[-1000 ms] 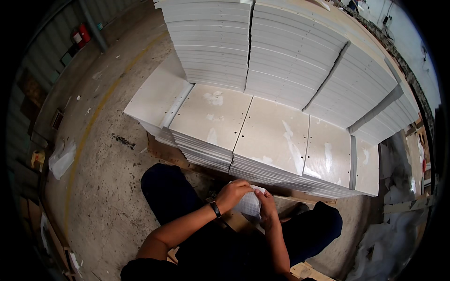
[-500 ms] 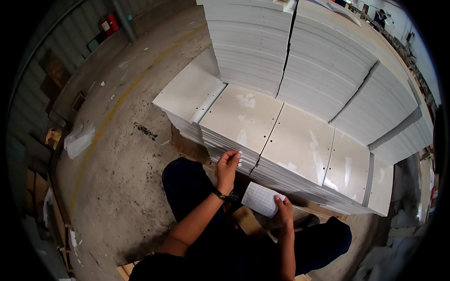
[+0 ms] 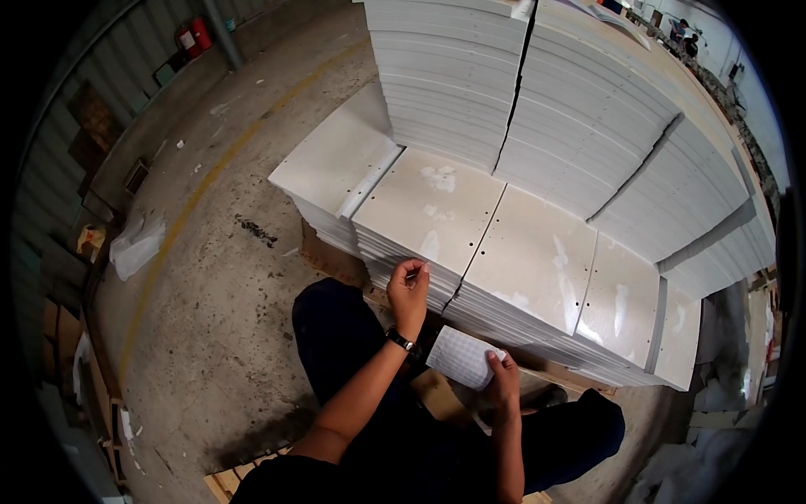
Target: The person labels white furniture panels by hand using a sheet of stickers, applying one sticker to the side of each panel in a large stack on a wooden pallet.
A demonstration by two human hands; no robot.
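My left hand (image 3: 408, 286) is closed in a pinch at the front edge of a stack of white panels (image 3: 431, 206). Whatever sits between its fingertips is too small to make out. A watch with a dark strap (image 3: 401, 339) circles that wrist. Lower and to the right, my right hand (image 3: 504, 378) grips a white sheet marked with a fine grid (image 3: 462, 356) by its right end, thumb on top. The sheet looks like a sheet of small stickers and is held over my lap. Beside the first stack lies a second stack of panels (image 3: 529, 252) with small dark holes in its top.
Taller white panel stacks (image 3: 445, 76) rise behind the low ones. A lower stack (image 3: 336, 164) stands at the left. On the concrete floor lie a clear plastic bag (image 3: 137, 244) and a yellow line (image 3: 197, 193). Red fire extinguishers (image 3: 193, 38) stand by the far wall.
My left hand has shifted up slightly at the panel edge and turned; small white spots seen near its fingertips no longer show. The right hand and sheet have moved slightly left.
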